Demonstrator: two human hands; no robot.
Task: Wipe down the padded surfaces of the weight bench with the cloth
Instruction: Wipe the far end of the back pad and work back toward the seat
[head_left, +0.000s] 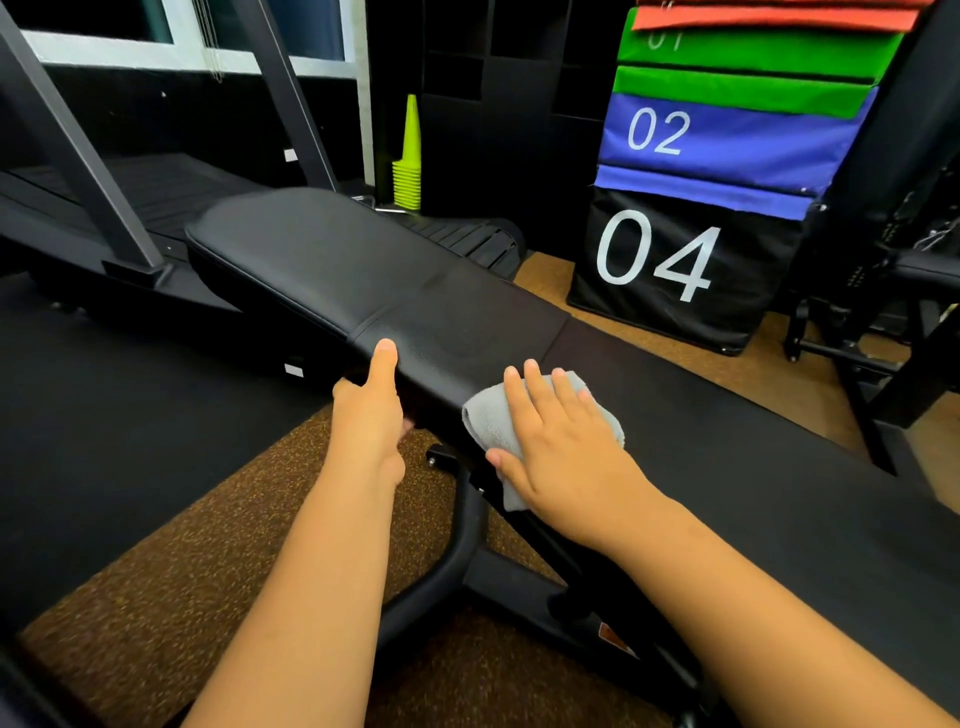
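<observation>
The black padded weight bench stretches from the middle of the view away to the upper left. My right hand lies flat, fingers straight, on a folded grey cloth and presses it against the near right edge of the pad. My left hand grips the near left edge of the pad, thumb on top and fingers curled under it. A seam crosses the pad just beyond my thumb.
The bench's black metal frame runs down between my arms. A treadmill stands behind on the left. Stacked soft plyo boxes marked 02 and 04 rise at the right, green cones behind, black rack legs far right.
</observation>
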